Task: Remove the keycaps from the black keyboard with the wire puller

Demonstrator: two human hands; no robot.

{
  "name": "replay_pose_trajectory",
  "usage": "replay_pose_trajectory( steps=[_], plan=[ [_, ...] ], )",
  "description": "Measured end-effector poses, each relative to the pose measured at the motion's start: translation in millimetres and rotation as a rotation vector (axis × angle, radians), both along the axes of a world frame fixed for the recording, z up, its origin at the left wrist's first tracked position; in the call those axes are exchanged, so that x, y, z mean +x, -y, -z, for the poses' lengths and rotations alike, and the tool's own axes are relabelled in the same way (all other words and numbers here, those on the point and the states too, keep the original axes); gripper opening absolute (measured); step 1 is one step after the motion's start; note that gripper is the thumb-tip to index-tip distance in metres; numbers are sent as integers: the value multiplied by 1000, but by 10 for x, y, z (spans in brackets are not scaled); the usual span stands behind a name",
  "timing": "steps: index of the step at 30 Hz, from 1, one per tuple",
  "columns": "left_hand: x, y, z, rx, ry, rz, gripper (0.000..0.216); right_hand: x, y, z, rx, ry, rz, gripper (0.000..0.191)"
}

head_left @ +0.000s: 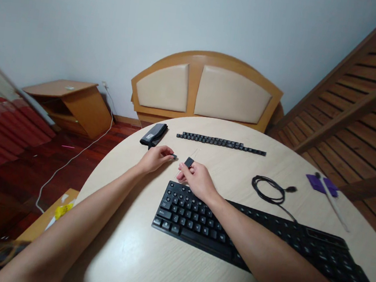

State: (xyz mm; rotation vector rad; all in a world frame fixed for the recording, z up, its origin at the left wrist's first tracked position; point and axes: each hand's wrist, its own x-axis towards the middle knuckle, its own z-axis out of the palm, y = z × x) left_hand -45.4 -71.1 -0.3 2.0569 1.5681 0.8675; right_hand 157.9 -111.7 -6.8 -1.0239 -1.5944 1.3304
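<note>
My left hand (157,159) pinches a small black keycap (174,156) between thumb and fingers, just above the table. Close by on its right, my right hand (199,177) is closed on a keycap puller with a black handle (189,161) and thin wires sticking out. Its fingers partly cover the puller. Below both hands lies a black keyboard (196,240), partly hidden under my right forearm. Its upper left area has gaps between the keys. Loose black keycaps (211,140) are lined up in rows farther back.
A dark folded pouch (154,133) lies beyond my left hand. To the right are a coiled black cable (274,202), a purple cloth (315,183) and a pale stick with a dark tip (334,207). The round table's edge (103,162) curves along the left.
</note>
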Motion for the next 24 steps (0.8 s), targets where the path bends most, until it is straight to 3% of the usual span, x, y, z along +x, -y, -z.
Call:
replay_pose_trajectory(
  steps=[6, 10, 24],
  plan=[
    [44, -597, 97, 84, -15, -152, 23, -1, 6, 6, -6, 13, -12, 36],
    [96, -817, 145, 115, -19, -222, 22, 1, 18, -4, 1, 31, -25, 33],
    [131, -920, 240, 154, -123, -279, 26, -10, 16, 24, -3, 31, -44, 27]
  ],
)
